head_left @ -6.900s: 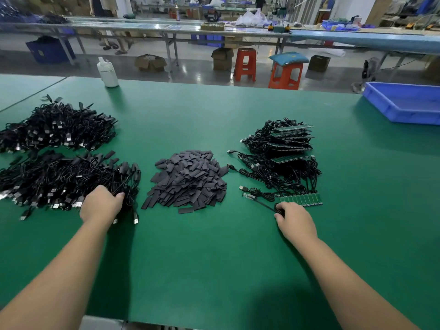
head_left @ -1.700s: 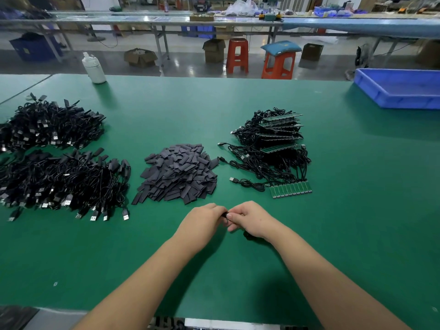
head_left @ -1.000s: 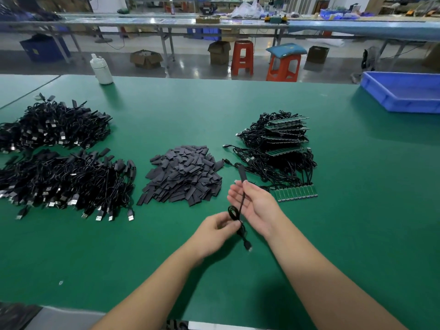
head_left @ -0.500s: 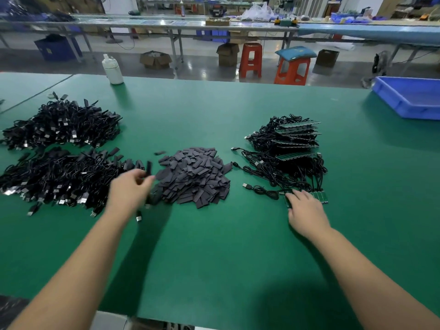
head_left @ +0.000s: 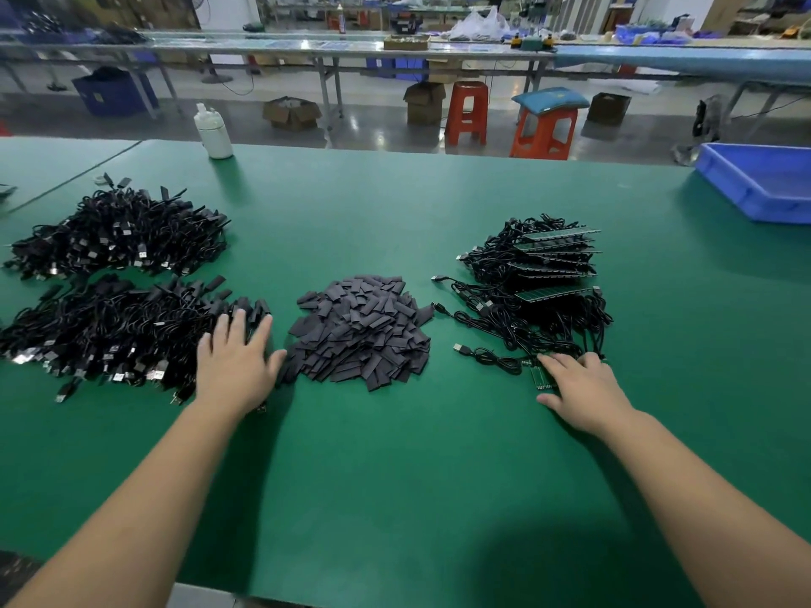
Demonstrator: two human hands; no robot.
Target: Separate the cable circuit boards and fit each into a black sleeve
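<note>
A heap of black sleeves (head_left: 362,331) lies mid-table. To its right sits a stack of green circuit-board strips with black cables (head_left: 542,285). One board strip (head_left: 537,375) lies at the stack's near edge, mostly covered by my right hand (head_left: 581,388), whose fingers rest flat on it. My left hand (head_left: 237,362) lies spread, fingers straight, on the right end of a pile of sleeved cables (head_left: 109,335), close to the sleeve heap. A loose cable (head_left: 482,355) lies just left of my right hand.
A second cable pile (head_left: 118,234) sits at the far left. A white bottle (head_left: 213,133) stands at the table's far edge, a blue tray (head_left: 763,186) at the far right. Stools and benches stand beyond the green table (head_left: 395,476).
My left hand has let go of the sleeved cable on the left pile and now lies flat on it. My right hand stays on the board strip.
</note>
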